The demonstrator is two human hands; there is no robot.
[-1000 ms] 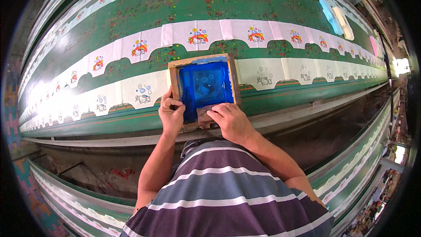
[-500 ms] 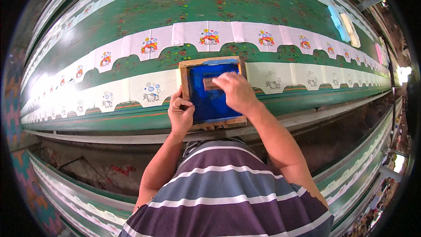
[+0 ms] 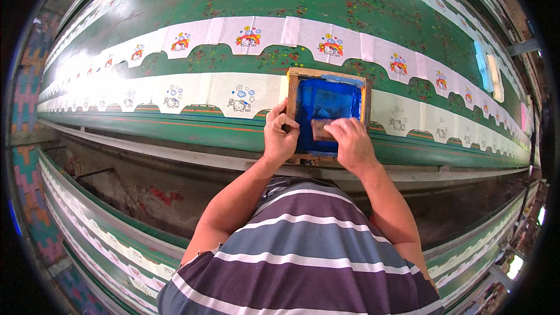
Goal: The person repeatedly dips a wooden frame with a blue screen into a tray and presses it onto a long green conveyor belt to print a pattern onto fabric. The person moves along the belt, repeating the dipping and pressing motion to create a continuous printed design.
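Note:
A wooden-framed printing screen (image 3: 293, 94) with wet blue ink over its mesh lies on a row of pale cloth pieces (image 3: 217, 88). Against the left side of the frame, my left hand (image 3: 280, 137) is closed on the wood, thumb and fingers bent. My right hand (image 3: 354, 144) grips a small brown squeegee (image 3: 320, 130), which rests on the blue mesh in the near half of the screen. Just left of the frame, one cloth piece carries a cartoon outline with blue shapes (image 3: 241, 99). To the right, the cloth pieces show only grey outlines (image 3: 398, 121).
The long green table (image 3: 245, 64) is speckled with paint. Beyond the screen runs a row of cloths with colourful rainbow prints (image 3: 248, 36). Blue and cream folded cloths (image 3: 483, 67) lie at the far right. A pale rail (image 3: 163, 154) edges the table; another table stands behind me.
The squeegee in my right hand has come from the far half of the screen to the near half. My left hand keeps its hold on the frame. The whole view has shifted.

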